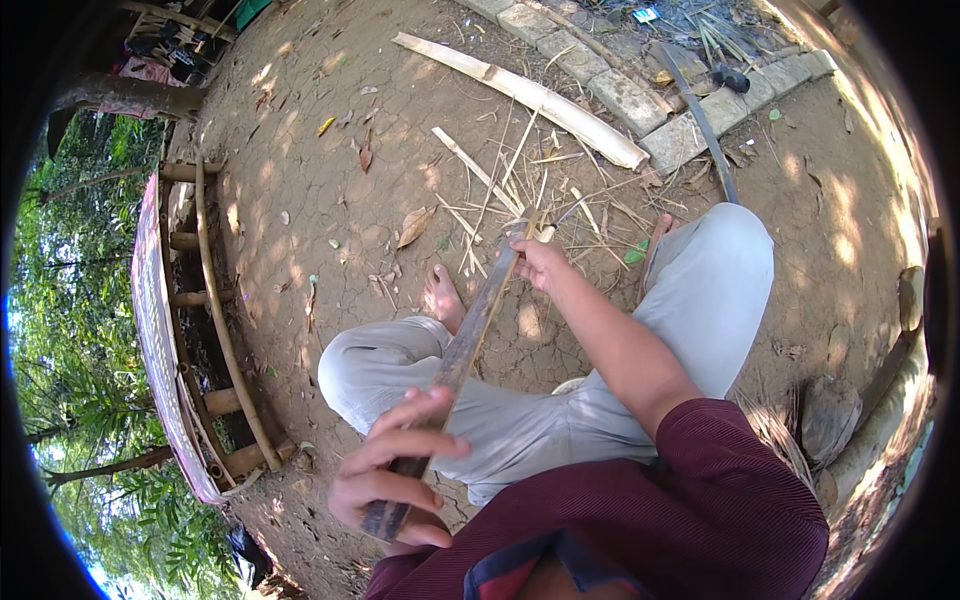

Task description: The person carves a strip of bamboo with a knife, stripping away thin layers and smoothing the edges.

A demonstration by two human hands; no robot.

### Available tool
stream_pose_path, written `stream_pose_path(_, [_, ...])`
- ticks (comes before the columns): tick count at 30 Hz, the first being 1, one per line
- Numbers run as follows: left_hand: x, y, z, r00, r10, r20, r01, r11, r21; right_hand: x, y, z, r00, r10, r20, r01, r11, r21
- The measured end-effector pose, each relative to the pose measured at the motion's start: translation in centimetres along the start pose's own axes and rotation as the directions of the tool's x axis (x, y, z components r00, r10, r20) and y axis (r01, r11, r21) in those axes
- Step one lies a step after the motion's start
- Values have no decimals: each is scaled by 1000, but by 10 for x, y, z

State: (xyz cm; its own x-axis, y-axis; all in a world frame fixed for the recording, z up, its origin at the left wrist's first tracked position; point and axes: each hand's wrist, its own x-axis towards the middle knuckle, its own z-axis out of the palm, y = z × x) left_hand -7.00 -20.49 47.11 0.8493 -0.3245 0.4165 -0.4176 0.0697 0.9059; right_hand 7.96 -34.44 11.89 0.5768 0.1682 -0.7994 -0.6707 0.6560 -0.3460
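A long, dark, weathered bamboo strip (468, 345) slants from near my chest toward the ground in front of me. My left hand (395, 475) is round its near end, fingers spaced apart and crossing over it. Near the far end, my right hand (538, 262) grips the strip, with the thumb on top. Thin pale slivers (475, 170) and shavings lie on the ground around the strip's far tip. A small, thin dark thing shows beside that tip; I cannot make out what it is.
A split pale bamboo length (525, 92) lies beyond the slivers. Behind it are edging blocks (625, 98) and a long dark strip (700, 125) leaning over them. A bamboo frame (215, 310) stands at left. My bent knees (715, 270) flank the work on cracked earth.
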Motion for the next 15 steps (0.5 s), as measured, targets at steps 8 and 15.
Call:
stream_pose_path(8, [-237, 20, 9, -180, -717, -673, 880, 187, -436, -17, -3, 28, 999, -35, -26, 38, 988, 150])
stream_pose_path(15, [-255, -11, 25, -162, -823, -544, 910, 89, -405, -74, -54, 96, 973, -204, 107, 185, 969, 163])
